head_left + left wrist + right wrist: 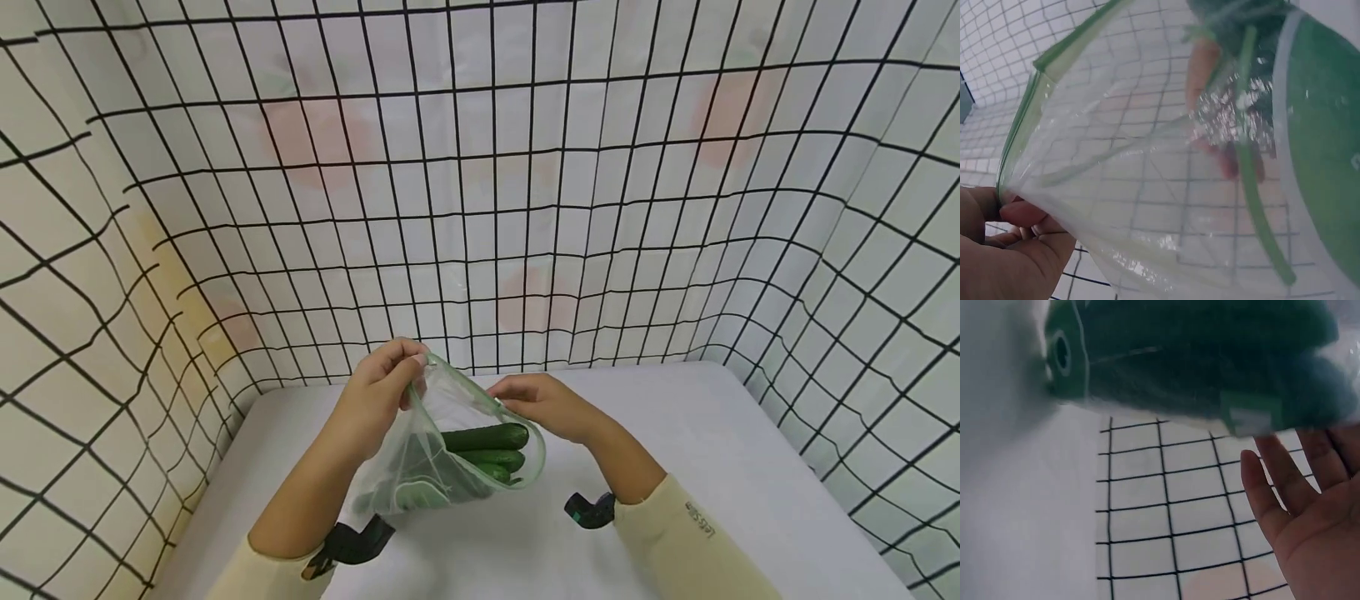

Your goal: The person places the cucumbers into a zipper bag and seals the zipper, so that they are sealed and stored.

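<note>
A clear plastic bag (401,462) with a green rim and green printing hangs tilted above the table, its mouth facing right. Inside lie several dark green cucumbers (487,437), their ends showing at the mouth. My left hand (378,392) pinches the upper left corner of the rim between thumb and fingers; the left wrist view shows this hand (1016,250) at the green edge. At the far side of the rim, my right hand (551,406) pinches the edge with its fingertips. In the right wrist view, other fingers of this hand (1316,506) extend loosely beside the bag, the thumb hidden.
A white table (675,450) lies under the hands. Black wire grid panels (480,208) stand at the back and both sides, with pale printed sheeting behind them. A dark wrist mount (352,542) sits at each sleeve cuff.
</note>
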The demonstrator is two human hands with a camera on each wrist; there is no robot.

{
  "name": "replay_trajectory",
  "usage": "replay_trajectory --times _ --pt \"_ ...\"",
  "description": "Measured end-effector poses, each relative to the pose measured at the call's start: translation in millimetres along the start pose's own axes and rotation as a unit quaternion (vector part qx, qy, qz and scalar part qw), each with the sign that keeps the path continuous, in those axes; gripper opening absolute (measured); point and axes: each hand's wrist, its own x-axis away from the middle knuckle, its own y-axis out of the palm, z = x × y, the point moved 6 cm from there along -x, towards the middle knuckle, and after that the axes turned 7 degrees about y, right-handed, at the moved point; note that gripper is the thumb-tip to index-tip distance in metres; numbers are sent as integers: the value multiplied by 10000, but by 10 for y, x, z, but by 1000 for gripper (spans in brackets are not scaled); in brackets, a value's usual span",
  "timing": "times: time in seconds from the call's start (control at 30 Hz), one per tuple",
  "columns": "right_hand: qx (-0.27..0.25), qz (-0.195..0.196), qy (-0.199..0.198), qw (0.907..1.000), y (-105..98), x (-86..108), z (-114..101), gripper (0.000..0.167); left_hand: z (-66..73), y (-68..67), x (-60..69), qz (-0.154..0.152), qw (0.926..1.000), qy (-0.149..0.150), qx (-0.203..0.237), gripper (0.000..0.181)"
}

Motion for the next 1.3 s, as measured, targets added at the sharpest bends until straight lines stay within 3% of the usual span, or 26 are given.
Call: replay_trajectory --times 0.1,0.23,0.37,0.57,0.7,0.8,0.93,1.1,1.2,1.3 --pt "-42 54 18 10000 -91 97 -93 20 99 1 10 -53 9999 75 116 22" --pt "269 305 -173 9990 -225 248 -246 13 212 -9 31 -240 9992 279 129 21" --pt "696 668 -507 9940 -358 419 -503 11 355 -69 31 -607 9961 637 -106 22" --pt "1292 1405 -830 9781 -443 624 -968 10 546 -261 -19 -1092 9842 1005 -965 22" --pt "1227 1929 -1094 9674 -440 703 -1263 8 602 -360 -54 -1195 9769 951 -1492 22" --pt "1056 2306 -1052 9616 -465 695 -1403 9 633 -393 -73 -1139 9686 965 -1988 22" --pt "772 2565 -689 9610 -512 647 -1433 11 614 -388 -143 -1008 9500 1050 -2761 21" --pt "601 2539 -422 9644 -553 598 -1347 13 509 -336 -222 -1093 9261 1030 -3461 20" --pt "568 2448 -424 9670 -573 569 -1282 14 446 -314 -241 -1124 9200 950 -3633 20" --pt "452 2278 -511 9713 -576 554 -1230 15 409 -302 -245 -1086 9185 876 -3700 20"
